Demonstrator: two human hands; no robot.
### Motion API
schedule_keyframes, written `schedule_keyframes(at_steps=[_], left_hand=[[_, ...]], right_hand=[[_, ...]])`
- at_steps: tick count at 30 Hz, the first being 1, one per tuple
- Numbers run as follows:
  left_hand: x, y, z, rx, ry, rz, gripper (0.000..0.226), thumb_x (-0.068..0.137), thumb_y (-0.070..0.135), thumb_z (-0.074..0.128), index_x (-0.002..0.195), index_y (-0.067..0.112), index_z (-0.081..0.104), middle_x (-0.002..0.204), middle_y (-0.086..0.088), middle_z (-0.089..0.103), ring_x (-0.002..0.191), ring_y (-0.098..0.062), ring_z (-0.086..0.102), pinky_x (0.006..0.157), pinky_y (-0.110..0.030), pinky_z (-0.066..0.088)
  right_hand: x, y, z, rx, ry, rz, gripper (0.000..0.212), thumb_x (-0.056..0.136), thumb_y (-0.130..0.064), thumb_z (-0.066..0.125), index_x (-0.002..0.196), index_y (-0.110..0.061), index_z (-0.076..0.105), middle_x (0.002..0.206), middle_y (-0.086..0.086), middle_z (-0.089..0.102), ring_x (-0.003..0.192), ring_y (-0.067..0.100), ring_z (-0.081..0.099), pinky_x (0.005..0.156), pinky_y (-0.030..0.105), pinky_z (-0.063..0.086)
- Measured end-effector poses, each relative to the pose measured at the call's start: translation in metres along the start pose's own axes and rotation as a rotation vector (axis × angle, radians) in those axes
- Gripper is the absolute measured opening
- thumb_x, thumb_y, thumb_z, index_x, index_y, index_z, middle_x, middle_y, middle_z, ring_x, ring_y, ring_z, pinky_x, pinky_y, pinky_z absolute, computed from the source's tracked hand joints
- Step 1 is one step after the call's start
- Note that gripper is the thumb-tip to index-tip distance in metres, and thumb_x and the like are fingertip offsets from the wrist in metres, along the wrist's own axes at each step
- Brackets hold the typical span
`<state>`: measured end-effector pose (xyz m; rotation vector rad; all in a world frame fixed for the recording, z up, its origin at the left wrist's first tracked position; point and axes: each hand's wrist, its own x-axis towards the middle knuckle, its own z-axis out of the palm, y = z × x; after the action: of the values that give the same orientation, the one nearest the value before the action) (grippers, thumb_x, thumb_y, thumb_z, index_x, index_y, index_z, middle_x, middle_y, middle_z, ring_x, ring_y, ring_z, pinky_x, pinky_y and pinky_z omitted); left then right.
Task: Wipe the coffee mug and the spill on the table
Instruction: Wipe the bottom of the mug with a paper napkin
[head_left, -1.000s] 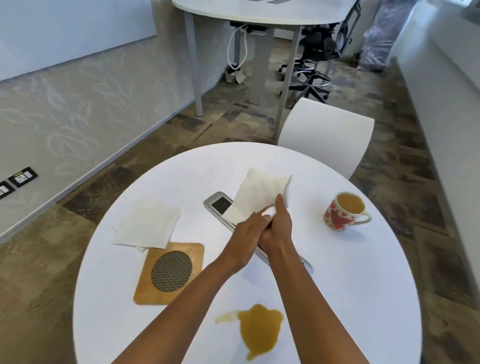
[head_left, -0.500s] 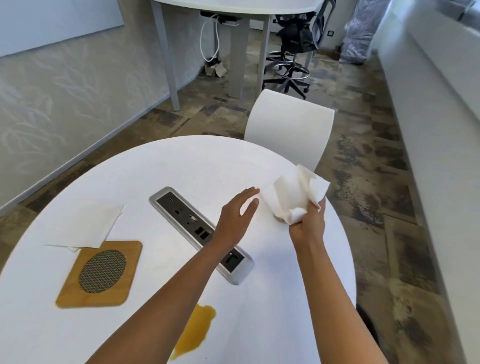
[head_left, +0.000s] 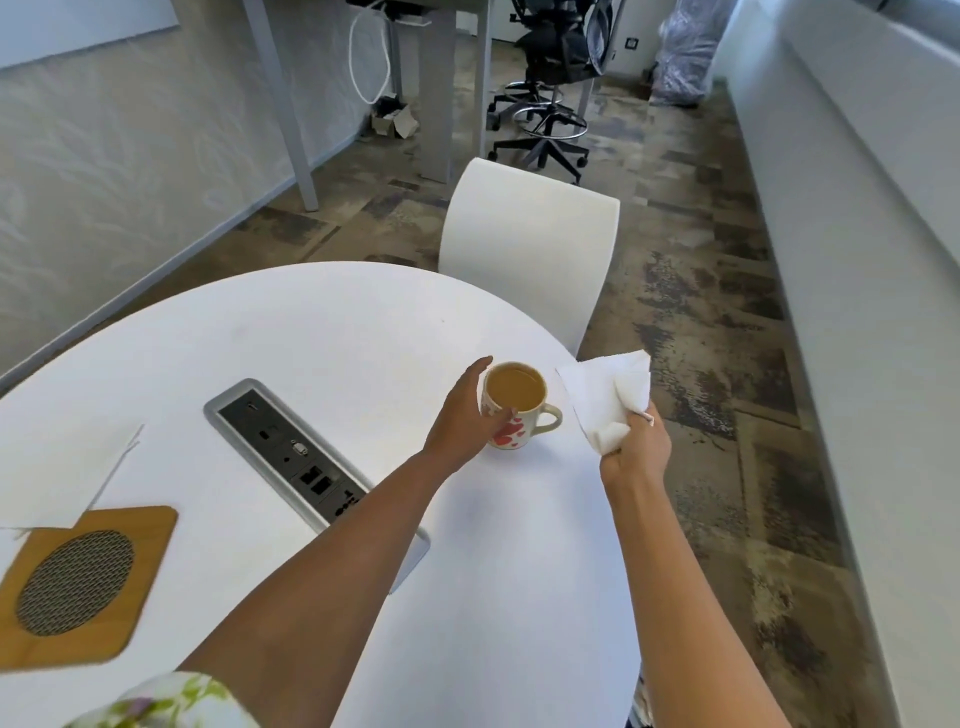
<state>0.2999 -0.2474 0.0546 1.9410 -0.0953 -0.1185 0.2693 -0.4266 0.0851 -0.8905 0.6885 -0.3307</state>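
Observation:
A white coffee mug (head_left: 522, 423) with red hearts, full of light brown coffee, stands near the right edge of the round white table (head_left: 332, 332), its handle pointing right. My left hand (head_left: 465, 415) wraps around the mug's left side. To the right of the mug, my right hand (head_left: 636, 449) is raised over the table edge and grips a crumpled white napkin (head_left: 610, 400). The coffee spill is outside the view.
A grey power-socket strip (head_left: 291, 452) is set into the table middle. A wooden coaster (head_left: 78, 582) with a mesh disc lies at the left, spare napkins (head_left: 57, 462) behind it. A white chair (head_left: 530, 249) stands beyond the table. A grey desk and a black office chair stand farther back.
My head has turned right, so the spill has left the view and the mug has come into it. My left hand reached forward and closed around the mug. My right hand kept the napkin.

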Motion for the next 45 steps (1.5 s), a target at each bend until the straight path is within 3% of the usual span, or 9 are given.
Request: schedule_keyframes(at_steps=[4,8,12,16,22,31,37,42,45], left_hand=[[0.013,-0.008,0.011,-0.045,-0.011,-0.046,0.093,0.071,0.022,0.079,0.144,0.023,0.021,0.151,0.004,0.027,0.137,-0.011,0.026,0.105,-0.026,0.027],[0.022,-0.013,0.022,-0.071,-0.052,-0.063,0.109,0.061,0.024,0.085,0.145,0.026,0.015,0.147,0.002,0.031,0.134,-0.016,0.032,0.108,-0.042,0.036],[0.026,-0.018,0.030,-0.068,-0.020,-0.050,0.118,0.055,0.027,0.089,0.143,0.032,0.011,0.144,0.000,0.033,0.131,-0.015,0.035,0.106,-0.037,0.036],[0.028,-0.022,0.032,-0.103,0.003,-0.048,0.119,0.049,0.030,0.091,0.138,0.038,0.013,0.133,0.004,0.041,0.121,-0.014,0.044,0.096,-0.031,0.042],[0.029,-0.022,0.030,-0.174,0.010,-0.109,0.103,0.048,0.026,0.092,0.130,0.033,0.030,0.127,0.005,0.051,0.114,-0.017,0.053,0.089,-0.052,0.051],[0.024,-0.009,0.026,-0.074,0.114,-0.078,0.083,0.042,0.034,0.089,0.114,0.039,0.049,0.114,0.018,0.060,0.106,-0.007,0.057,0.082,-0.046,0.055],[0.016,0.015,0.018,-0.095,0.160,0.000,0.079,0.044,0.033,0.090,0.112,0.040,0.049,0.113,0.021,0.060,0.102,0.005,0.055,0.086,-0.025,0.049],[0.006,0.047,0.011,-0.115,0.193,0.107,0.074,0.047,0.031,0.090,0.106,0.045,0.048,0.109,0.025,0.058,0.103,0.010,0.053,0.086,-0.018,0.045],[0.001,0.066,0.008,-0.112,0.215,0.170,0.072,0.049,0.031,0.090,0.107,0.044,0.048,0.108,0.025,0.058,0.101,0.008,0.053,0.086,-0.019,0.045]], right_hand=[[0.014,0.006,-0.005,-0.102,-0.023,-0.049,0.025,0.096,-0.009,0.046,0.118,-0.008,0.058,0.092,-0.005,0.064,0.082,0.007,0.061,0.062,0.015,0.053],[0.024,0.016,0.000,-0.163,-0.075,-0.108,0.041,0.096,-0.032,0.049,0.126,-0.006,0.053,0.117,0.005,0.064,0.106,0.016,0.061,0.092,0.028,0.051],[0.035,0.025,0.000,-0.072,-0.016,-0.038,0.056,0.095,-0.052,0.036,0.128,-0.010,0.053,0.119,0.002,0.064,0.108,0.013,0.061,0.094,0.027,0.049],[0.045,0.034,-0.005,-0.045,0.119,-0.028,0.039,0.097,-0.028,0.049,0.123,0.000,0.057,0.103,0.003,0.065,0.089,0.010,0.061,0.079,0.022,0.052],[0.049,0.042,-0.009,0.021,0.155,-0.030,0.053,0.093,0.004,0.049,0.142,-0.009,0.035,0.123,0.003,0.054,0.110,0.017,0.055,0.087,0.026,0.048],[0.039,0.052,-0.019,0.058,0.199,-0.026,0.033,0.098,-0.002,0.041,0.130,-0.004,0.046,0.125,0.014,0.055,0.106,0.022,0.054,0.094,0.038,0.047],[0.021,0.054,-0.026,0.129,0.177,-0.015,0.042,0.093,0.012,0.030,0.085,-0.014,0.063,0.113,0.009,0.058,0.089,0.015,0.062,0.074,0.023,0.056],[-0.005,0.060,-0.022,0.112,0.047,-0.005,0.036,0.094,0.010,0.034,0.107,-0.006,0.063,0.128,0.014,0.056,0.112,0.026,0.059,0.087,0.026,0.054],[-0.027,0.062,-0.016,0.044,-0.041,-0.032,0.034,0.097,0.000,0.037,0.114,-0.015,0.062,0.129,0.006,0.058,0.116,0.017,0.058,0.091,0.025,0.049]])
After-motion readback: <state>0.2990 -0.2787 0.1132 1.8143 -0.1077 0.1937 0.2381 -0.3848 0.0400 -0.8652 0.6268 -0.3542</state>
